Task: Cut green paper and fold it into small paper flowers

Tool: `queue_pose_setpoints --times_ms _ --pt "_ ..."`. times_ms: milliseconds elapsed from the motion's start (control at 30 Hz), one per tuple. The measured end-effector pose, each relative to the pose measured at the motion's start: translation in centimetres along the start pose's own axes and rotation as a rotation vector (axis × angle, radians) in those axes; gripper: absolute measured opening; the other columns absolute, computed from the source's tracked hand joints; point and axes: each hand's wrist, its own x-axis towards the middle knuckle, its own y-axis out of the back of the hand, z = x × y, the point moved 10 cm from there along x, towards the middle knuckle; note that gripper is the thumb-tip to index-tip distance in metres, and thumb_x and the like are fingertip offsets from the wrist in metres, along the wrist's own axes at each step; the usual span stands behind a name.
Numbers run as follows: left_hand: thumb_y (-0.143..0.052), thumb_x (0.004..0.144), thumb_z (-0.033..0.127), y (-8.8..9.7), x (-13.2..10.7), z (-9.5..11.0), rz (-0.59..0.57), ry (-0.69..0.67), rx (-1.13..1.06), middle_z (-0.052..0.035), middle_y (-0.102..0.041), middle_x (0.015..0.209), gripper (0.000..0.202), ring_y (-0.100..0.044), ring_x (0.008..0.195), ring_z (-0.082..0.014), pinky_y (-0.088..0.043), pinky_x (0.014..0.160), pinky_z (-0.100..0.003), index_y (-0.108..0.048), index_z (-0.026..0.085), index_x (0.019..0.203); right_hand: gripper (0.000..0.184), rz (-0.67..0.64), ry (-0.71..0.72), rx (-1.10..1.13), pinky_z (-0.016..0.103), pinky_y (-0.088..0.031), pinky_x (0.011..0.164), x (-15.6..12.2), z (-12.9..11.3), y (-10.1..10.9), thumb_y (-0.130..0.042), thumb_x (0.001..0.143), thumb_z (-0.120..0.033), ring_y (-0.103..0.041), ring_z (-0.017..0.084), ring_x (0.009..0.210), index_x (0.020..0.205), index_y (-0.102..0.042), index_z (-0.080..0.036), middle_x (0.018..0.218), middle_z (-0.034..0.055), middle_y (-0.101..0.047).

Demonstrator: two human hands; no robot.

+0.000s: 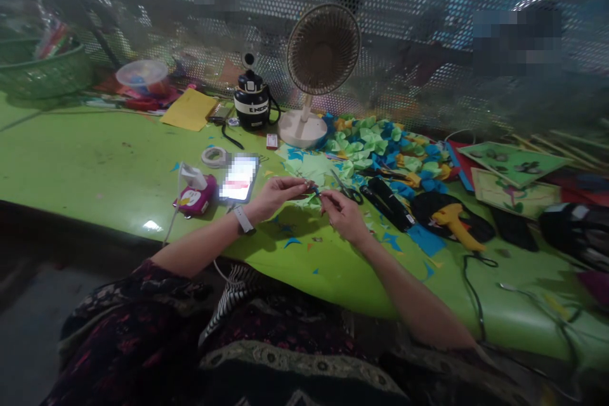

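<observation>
My left hand [280, 195] and my right hand [343, 214] meet over the green table [95, 165], both pinching a small blue piece [314, 190] between the fingertips. It is too small to name surely; it looks like folded paper. A wristband sits on my left wrist [244, 221]. Light green paper sheets [309, 168] lie just beyond my fingers. Scissors [347, 189] rest right of my hands. A phone [239, 179] with a lit screen lies to the left of my left hand.
A small desk fan [318, 70] and a black mug [252, 103] stand behind. Folded green, blue and yellow paper pieces [380, 146] pile at right. A yellow glue gun [454, 221], tape roll [214, 156], pink charger [196, 196], green basket [45, 73] and mesh wall surround.
</observation>
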Motion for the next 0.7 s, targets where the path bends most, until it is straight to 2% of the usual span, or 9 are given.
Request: queue_pose_setpoints --times_ms 333,700 --pt "-0.089 0.063 0.04 0.08 -0.05 -0.01 0.024 0.003 0.034 -0.0094 -0.079 0.094 0.036 -0.074 0.085 -0.0189 -0.054 0.095 -0.04 -0.08 0.016 0.088 0.033 -0.035 0.003 0.016 0.028 -0.043 0.054 -0.19 -0.15 -0.33 -0.053 0.092 -0.048 -0.057 0.016 0.058 0.102 -0.065 -0.018 0.069 0.0019 -0.064" --pt "-0.087 0.066 0.039 0.1 -0.01 -0.02 0.004 -0.013 0.05 -0.0096 -0.078 0.094 0.033 -0.073 0.085 -0.019 -0.054 0.095 -0.041 -0.08 0.017 0.089 0.033 -0.057 0.002 0.006 0.028 -0.043 0.053 -0.3 -0.38 -0.5 -0.054 0.092 -0.05 -0.056 0.015 0.057 0.101 -0.066 -0.02 0.069 0.0019 -0.064"
